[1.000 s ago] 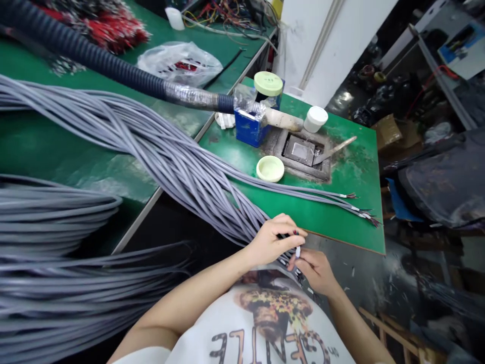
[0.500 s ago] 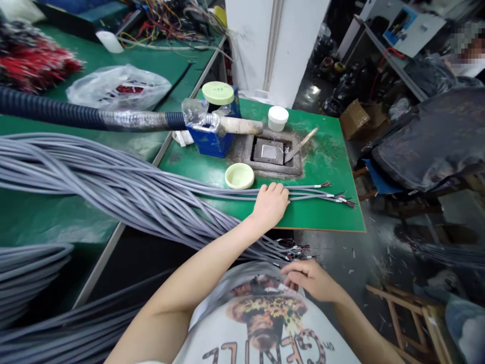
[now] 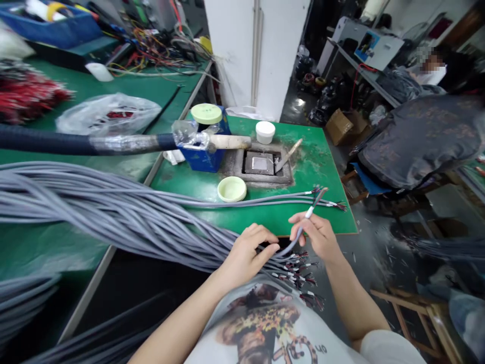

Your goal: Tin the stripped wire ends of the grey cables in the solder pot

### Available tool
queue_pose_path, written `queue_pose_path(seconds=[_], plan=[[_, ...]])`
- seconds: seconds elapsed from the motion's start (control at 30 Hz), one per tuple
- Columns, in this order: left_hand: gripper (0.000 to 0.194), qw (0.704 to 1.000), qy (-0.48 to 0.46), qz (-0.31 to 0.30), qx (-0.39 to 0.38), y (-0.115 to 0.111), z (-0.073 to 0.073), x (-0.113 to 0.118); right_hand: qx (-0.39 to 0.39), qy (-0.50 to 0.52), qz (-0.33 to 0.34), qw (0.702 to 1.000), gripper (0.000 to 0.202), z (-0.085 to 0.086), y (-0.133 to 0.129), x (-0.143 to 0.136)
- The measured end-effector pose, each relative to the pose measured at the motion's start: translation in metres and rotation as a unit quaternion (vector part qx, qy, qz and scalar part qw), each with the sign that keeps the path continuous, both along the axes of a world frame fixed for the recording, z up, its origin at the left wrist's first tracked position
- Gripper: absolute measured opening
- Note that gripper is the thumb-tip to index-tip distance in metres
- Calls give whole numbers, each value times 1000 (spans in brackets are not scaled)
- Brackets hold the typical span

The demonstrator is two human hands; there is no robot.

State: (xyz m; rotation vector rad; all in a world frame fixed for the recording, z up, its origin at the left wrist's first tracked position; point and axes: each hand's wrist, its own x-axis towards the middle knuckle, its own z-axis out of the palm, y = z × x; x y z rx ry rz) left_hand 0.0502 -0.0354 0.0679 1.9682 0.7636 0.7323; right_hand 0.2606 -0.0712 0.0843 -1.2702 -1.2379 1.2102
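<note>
My right hand point(image 3: 315, 235) pinches a grey cable point(image 3: 294, 243) near its end. Its white band and bare thin wires point(image 3: 320, 196) point up past my fingers. Beside it, my left hand point(image 3: 252, 250) curves over the bundle of grey cables point(image 3: 151, 217), thumb and fingers apart. Several stripped cable ends point(image 3: 299, 273) hang below, close to my shirt. A few separated cables point(image 3: 261, 202) lie across the green board, their coloured wires toward its right side.
A solder pot point(image 3: 259, 163) is set in the board, with a scraper-like stick point(image 3: 290, 154) across its edge. Around it are a pale green dish point(image 3: 232, 189), a white tub point(image 3: 265, 132), a blue box point(image 3: 204, 157) and a hose nozzle point(image 3: 231, 142). A co-worker point(image 3: 420, 136) sits at right.
My left hand has left the cables on the board and come down to the bundle. My right hand has risen with a cable end in its fingers. The view has shifted slightly.
</note>
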Motion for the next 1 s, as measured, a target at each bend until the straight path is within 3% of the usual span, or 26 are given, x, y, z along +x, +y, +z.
queue_pose_path(seconds=[0.07, 0.17, 0.33, 0.47, 0.57, 0.73, 1.0], plan=[[16, 992, -78, 51, -85, 2, 1, -3, -34, -53, 116, 991, 30, 0, 2, -11], [17, 948, -200, 128, -212, 11, 4, -4, -44, -119, 215, 968, 31, -1, 5, -27], [23, 864, -335, 139, -349, 21, 6, -5, -36, -189, 267, 945, 29, 0, 10, -42], [23, 842, -359, 144, -375, 22, 6, -7, -23, -209, 277, 937, 26, 4, 13, -45], [22, 837, -366, 158, -376, 21, 4, -7, -8, -202, 242, 949, 21, 4, 15, -46], [19, 842, -369, 161, -358, 15, -2, -1, 3, -92, 96, 991, 16, 2, 22, -52], [19, 842, -373, 243, -305, 6, -12, 5, 52, -131, -8, 990, 17, 0, 32, -63]])
